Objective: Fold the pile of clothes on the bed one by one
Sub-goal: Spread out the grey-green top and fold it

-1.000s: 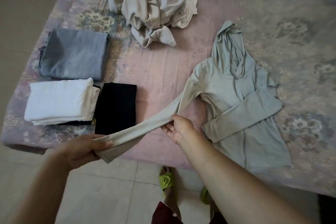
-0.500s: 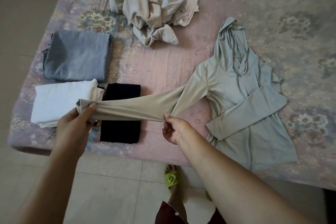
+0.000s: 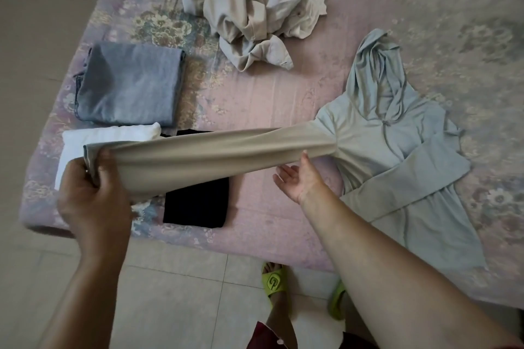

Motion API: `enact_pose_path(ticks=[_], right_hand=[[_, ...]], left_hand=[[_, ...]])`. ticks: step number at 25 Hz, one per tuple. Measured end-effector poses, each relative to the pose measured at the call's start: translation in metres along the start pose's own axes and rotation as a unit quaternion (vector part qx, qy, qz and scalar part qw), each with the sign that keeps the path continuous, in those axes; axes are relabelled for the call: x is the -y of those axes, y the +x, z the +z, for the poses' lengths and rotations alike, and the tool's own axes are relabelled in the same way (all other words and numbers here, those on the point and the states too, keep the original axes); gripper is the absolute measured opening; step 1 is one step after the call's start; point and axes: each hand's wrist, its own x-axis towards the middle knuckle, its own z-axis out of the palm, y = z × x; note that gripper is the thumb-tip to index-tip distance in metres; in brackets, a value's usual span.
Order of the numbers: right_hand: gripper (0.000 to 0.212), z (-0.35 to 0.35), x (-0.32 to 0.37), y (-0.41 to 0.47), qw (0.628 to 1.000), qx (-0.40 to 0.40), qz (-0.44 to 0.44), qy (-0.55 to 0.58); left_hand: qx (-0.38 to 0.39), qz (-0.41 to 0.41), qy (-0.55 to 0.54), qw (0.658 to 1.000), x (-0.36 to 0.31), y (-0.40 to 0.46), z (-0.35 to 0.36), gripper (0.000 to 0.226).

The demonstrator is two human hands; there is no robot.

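Your left hand (image 3: 90,193) grips the cuff of the hoodie's sleeve (image 3: 204,154), fingers curled round the fabric, holding it stretched out above the folded clothes. Your right hand (image 3: 297,178) is under the sleeve near the shoulder, palm up and fingers relaxed, thumb touching the fabric. The pale green hoodie (image 3: 397,150) lies flat on the bed (image 3: 283,99), hood pointing away from you, its other sleeve folded across the chest. Beneath the stretched sleeve sit a folded white garment (image 3: 85,139) and a folded black garment (image 3: 198,207), with a folded grey-blue garment (image 3: 130,85) beyond them. A crumpled beige garment (image 3: 255,5) waits farther up the bed.
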Motion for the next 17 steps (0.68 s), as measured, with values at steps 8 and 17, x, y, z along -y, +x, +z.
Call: enact_pose_path(ticks=[8, 17], right_hand=[[0.013, -0.006, 0.018, 0.049, 0.995, -0.086, -0.007, -0.047], [0.04, -0.045, -0.005, 0.042, 0.958, -0.018, 0.02, -0.284]], left_hand=[[0.016, -0.032, 0.001, 0.999, 0.026, 0.013, 0.005, 0.046], [0.012, -0.127, -0.052, 0.99, 0.046, 0.029, 0.031, 0.025]])
